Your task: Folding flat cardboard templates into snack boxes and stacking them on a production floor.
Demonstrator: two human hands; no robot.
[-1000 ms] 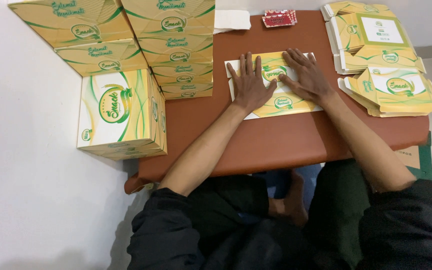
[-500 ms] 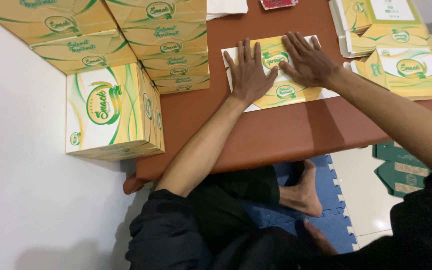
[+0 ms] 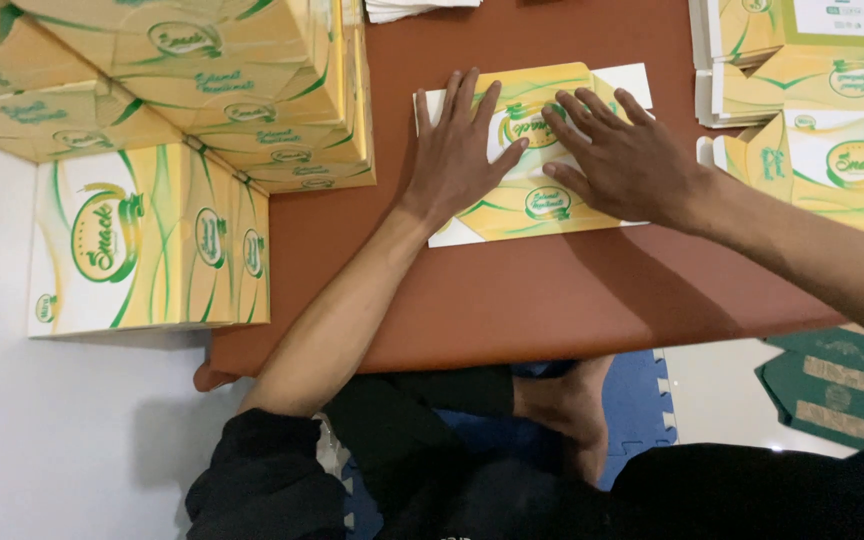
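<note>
Yellow flat carton (image 3: 537, 205) half hidden under left hand (image 3: 457, 155); right hand (image 3: 627, 160).

A low reddish-brown tabletop (image 3: 512, 300) with a rounded near edge fills the middle of the view. Around it lies a pale, whitish floor (image 3: 72, 440), smooth and evenly lit, with soft shadow under the table's left corner. Beneath the near edge, blue interlocking foam floor mats (image 3: 642, 410) show their toothed borders. The light is soft and diffuse, casting only faint shadows across the wood.
</note>
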